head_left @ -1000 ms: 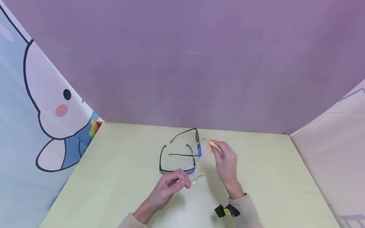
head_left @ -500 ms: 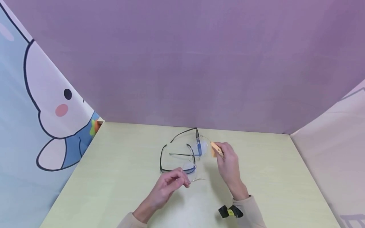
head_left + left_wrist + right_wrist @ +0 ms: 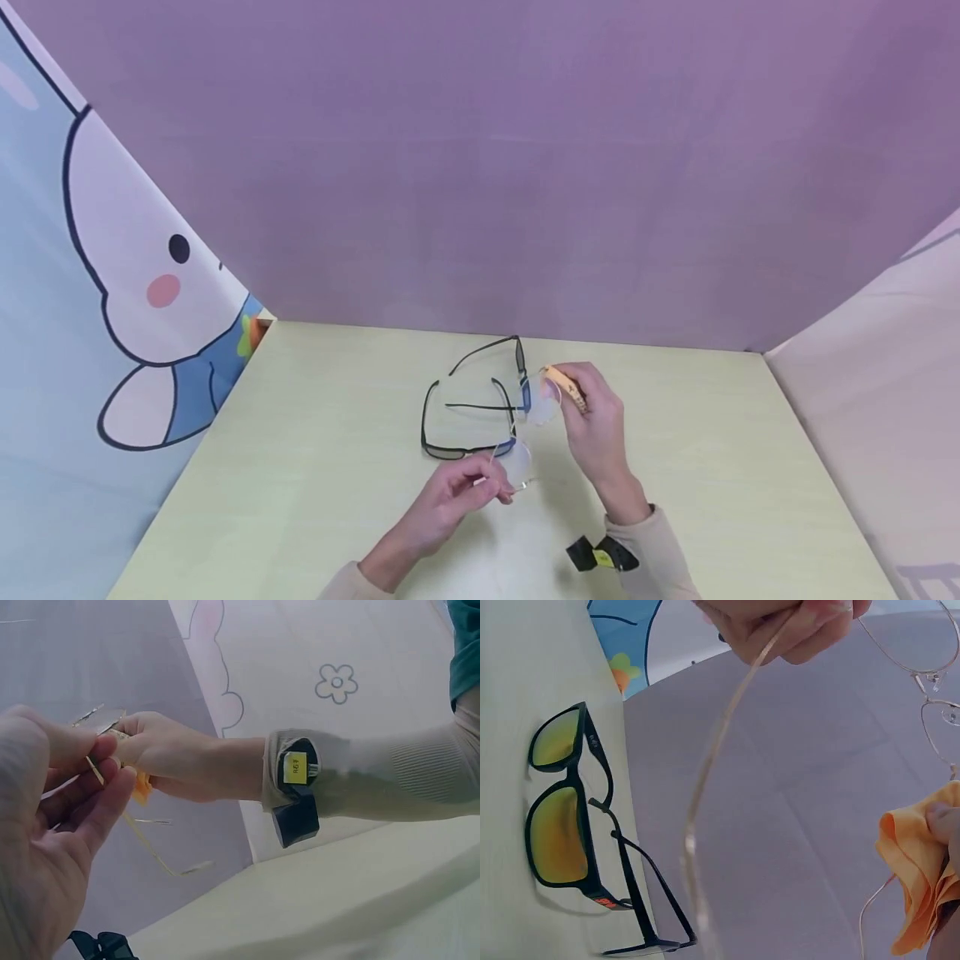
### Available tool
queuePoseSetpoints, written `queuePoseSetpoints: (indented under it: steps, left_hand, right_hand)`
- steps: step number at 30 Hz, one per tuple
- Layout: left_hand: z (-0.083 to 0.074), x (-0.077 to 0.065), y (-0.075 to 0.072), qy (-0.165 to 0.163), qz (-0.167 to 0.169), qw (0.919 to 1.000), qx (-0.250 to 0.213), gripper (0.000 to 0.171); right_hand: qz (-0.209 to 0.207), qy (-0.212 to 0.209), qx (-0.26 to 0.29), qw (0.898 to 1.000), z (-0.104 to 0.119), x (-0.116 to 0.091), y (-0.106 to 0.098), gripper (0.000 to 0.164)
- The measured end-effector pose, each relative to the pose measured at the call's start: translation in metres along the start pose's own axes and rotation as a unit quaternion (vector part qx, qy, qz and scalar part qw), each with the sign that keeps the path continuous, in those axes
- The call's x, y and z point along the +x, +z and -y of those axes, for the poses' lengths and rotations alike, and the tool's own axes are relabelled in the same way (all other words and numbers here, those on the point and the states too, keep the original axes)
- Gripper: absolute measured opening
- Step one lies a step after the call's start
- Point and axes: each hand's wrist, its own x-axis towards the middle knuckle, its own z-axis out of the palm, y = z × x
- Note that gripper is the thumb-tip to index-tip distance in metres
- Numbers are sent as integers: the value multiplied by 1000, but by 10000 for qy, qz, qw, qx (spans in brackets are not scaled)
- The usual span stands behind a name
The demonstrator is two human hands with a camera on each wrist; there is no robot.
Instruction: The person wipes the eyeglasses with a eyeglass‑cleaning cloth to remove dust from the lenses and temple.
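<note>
Wire-rimmed eyeglasses (image 3: 522, 444) with clear round lenses and thin gold temples are held up over the table. My left hand (image 3: 461, 493) pinches them near the hinge at the lower end, thumb against fingers. An orange cleaning cloth (image 3: 909, 859), folded, is held between the thumb and fingers of my right hand (image 3: 597, 421). In the head view the cloth overlaps the upper lens. One gold temple (image 3: 705, 776) crosses the right wrist view close to the camera. From the left wrist, my left fingers hide part of the frame.
Black-framed sunglasses (image 3: 447, 454) with mirrored lenses lie behind my left hand, temples unfolded. A second black-framed pair (image 3: 525, 393) stands farther back, its temple crossing the first. A purple backdrop (image 3: 480, 183) rises at the table's (image 3: 330, 400) far edge, with printed cloth at both sides.
The eyeglasses have turned and shifted slightly right with my left hand. My right hand drew back from the lens, then moved left again, bringing the cloth over the upper lens.
</note>
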Motion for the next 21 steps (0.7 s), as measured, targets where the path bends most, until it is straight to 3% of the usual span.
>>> queuePoseSetpoints:
  steps: [5, 13, 21]
  left_hand:
    - [0, -2, -2, 195, -63, 9997, -131, 17]
    - [-2, -6, -5, 162, -166, 9992, -312, 19]
    - [-2, -7, -7, 191, -269, 9992, -214, 20]
  right_hand:
    - [337, 375, 186, 9986, -4, -4, 1, 20]
    - [821, 801, 110, 9933, -19, -17, 0, 15]
    - [1180, 1261, -4, 9850, -27, -25, -3, 12]
